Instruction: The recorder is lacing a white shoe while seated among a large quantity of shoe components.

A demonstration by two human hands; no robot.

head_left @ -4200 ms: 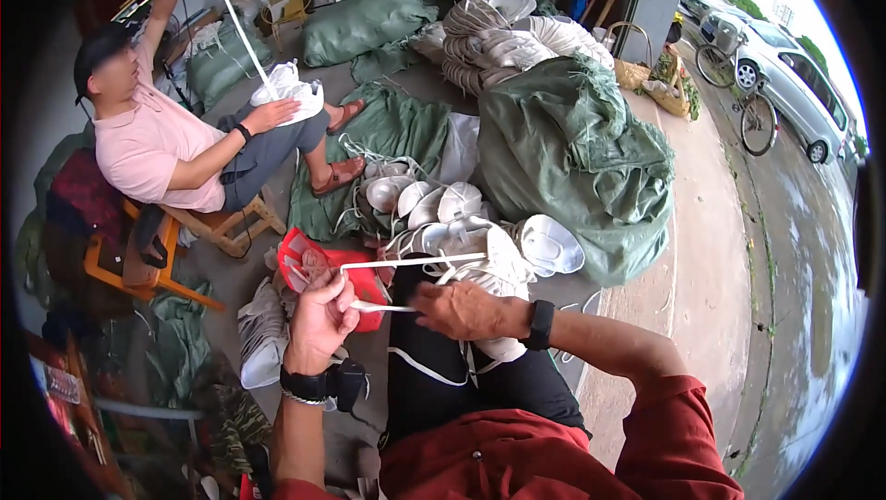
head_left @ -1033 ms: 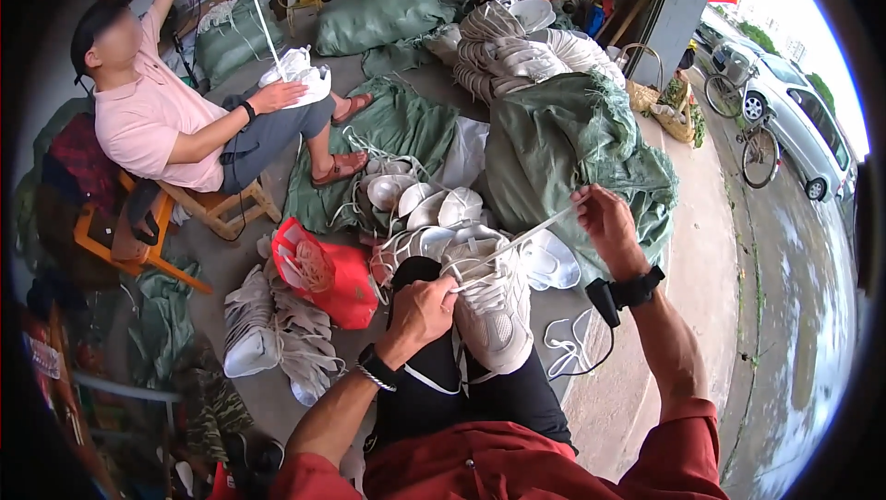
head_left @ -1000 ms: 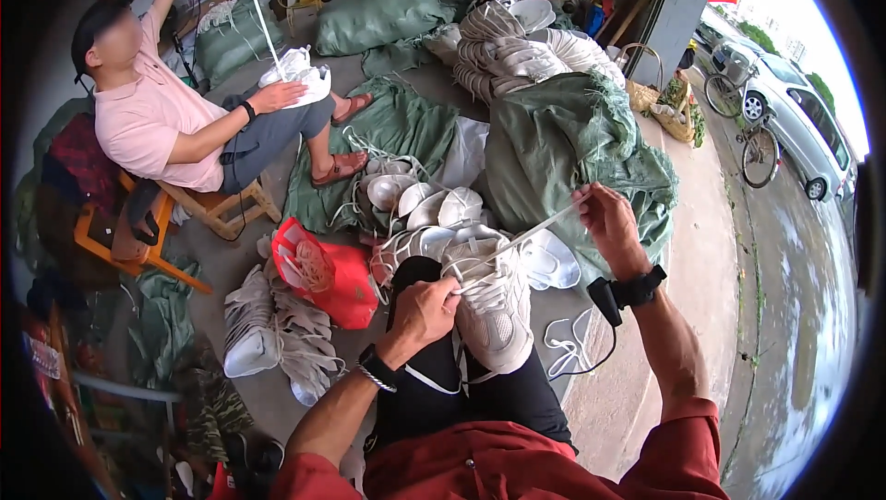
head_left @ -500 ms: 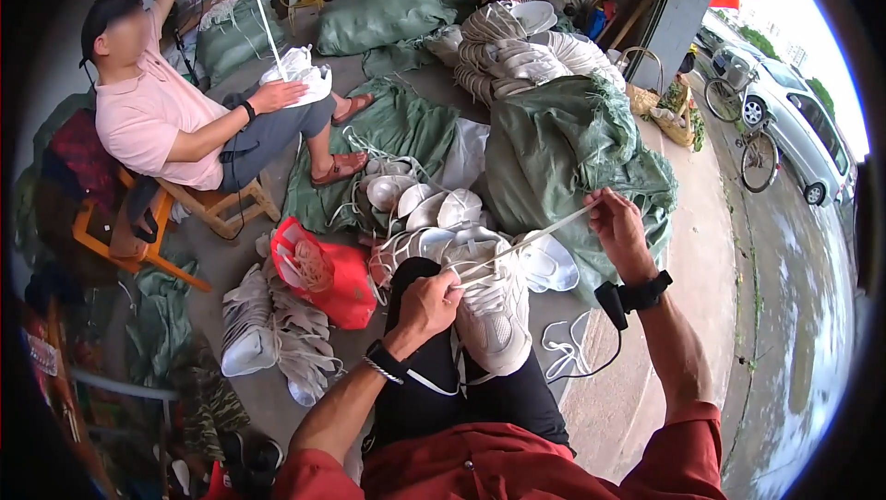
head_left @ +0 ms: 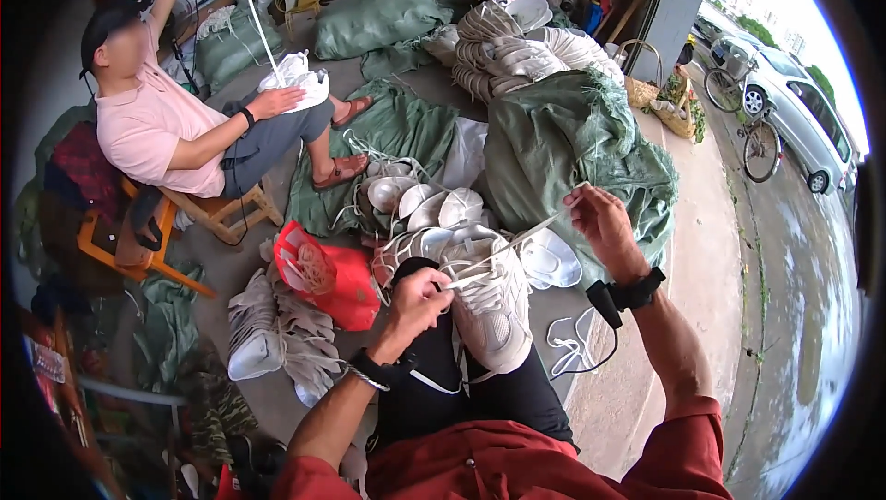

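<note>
A white shoe (head_left: 496, 320) rests on my black-trousered lap, toe toward me, with laces threaded through its upper eyelets. From it a white shoelace (head_left: 530, 234) runs up to the right, pinched at its end by my right hand (head_left: 604, 228). My left hand (head_left: 417, 306) is closed on lace beside the shoe's left edge; a loose length hangs below it onto my lap. Behind the shoe stand more pale shoe uppers (head_left: 443, 209). A red bag (head_left: 355, 292) holding a bundle of cords is left of my left hand.
Stacked uppers (head_left: 277, 339) lie left of my knee. A green woven sack (head_left: 554, 149) is ahead, with a pile of uppers (head_left: 517, 48) beyond. A person in pink (head_left: 152, 122) sits at left pulling a white lace; another sits at the back. Loose laces (head_left: 572, 348) lie right.
My right hand has moved left and a little up, and my left hand has shifted slightly left. The lace span between them looks shorter. The shoe has hardly moved.
</note>
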